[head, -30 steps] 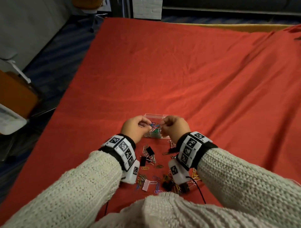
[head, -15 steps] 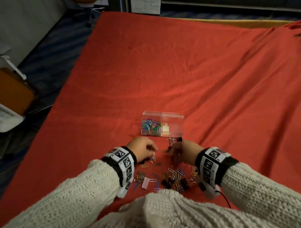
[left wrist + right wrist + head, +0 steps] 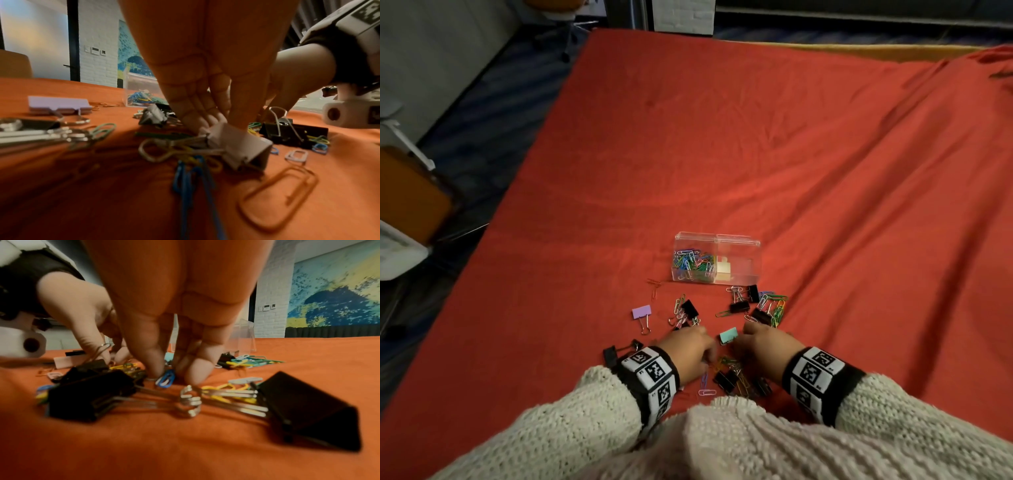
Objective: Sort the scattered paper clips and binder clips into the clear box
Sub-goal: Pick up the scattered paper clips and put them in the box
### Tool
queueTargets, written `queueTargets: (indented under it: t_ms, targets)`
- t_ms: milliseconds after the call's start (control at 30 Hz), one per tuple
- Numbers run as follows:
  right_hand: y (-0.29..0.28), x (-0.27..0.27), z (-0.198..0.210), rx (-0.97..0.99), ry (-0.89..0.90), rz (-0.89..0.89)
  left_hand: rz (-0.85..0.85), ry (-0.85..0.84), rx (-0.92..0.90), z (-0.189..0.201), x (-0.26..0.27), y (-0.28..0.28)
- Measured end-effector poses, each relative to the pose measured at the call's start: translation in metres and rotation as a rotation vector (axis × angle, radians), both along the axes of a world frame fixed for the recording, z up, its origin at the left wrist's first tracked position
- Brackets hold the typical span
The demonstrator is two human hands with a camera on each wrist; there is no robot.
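Note:
The clear box point(image 3: 717, 240) stands open on the red cloth, with coloured paper clips point(image 3: 693, 262) in its left compartment. Between the box and me lie scattered paper clips and black binder clips point(image 3: 739, 305). My left hand point(image 3: 688, 353) reaches down into the near pile, and its fingertips point(image 3: 205, 125) pinch a pale binder clip point(image 3: 238, 146). My right hand point(image 3: 763, 347) is beside it, thumb and fingers pinching a blue paper clip point(image 3: 165, 379) on the cloth. A teal binder clip point(image 3: 728, 335) lies between the two hands.
A lilac binder clip point(image 3: 642, 312) lies off to the left and a black one point(image 3: 610, 353) sits by my left wrist. Two black binder clips point(image 3: 308, 410) lie just behind my right fingers. The red cloth point(image 3: 791, 154) stretches far beyond the box.
Both hands have left the box and come back towards me, down onto the near pile of clips. Each now has its fingertips on a clip.

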State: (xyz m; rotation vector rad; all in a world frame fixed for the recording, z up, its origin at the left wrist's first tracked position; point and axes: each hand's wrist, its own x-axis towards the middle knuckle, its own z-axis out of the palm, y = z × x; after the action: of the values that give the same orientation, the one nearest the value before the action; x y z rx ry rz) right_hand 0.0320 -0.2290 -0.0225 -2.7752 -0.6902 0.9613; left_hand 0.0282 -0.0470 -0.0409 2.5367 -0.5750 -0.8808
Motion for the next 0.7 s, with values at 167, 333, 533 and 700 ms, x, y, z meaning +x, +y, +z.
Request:
queueTargets:
  t_ms: [167, 333, 533, 700]
  targets:
    - [0.004, 0.004, 0.004, -0.06, 0.032, -0.047, 0.043, 0.024, -0.022, 0.001, 0.0, 0.004]
    - [0.003, 0.014, 0.011, 0.02, 0.077, -0.165, 0.16, 0.019, -0.158, 0.005, 0.009, 0.016]
    - [0.018, 0.045, 0.031, 0.24, -0.031, -0.397, 0.372, -0.094, -0.377, 0.03, 0.04, 0.03]
    - [0.042, 0.081, 0.044, 0.428, -0.154, -0.579, 0.583, -0.236, -0.423, 0.04, 0.077, 0.031]
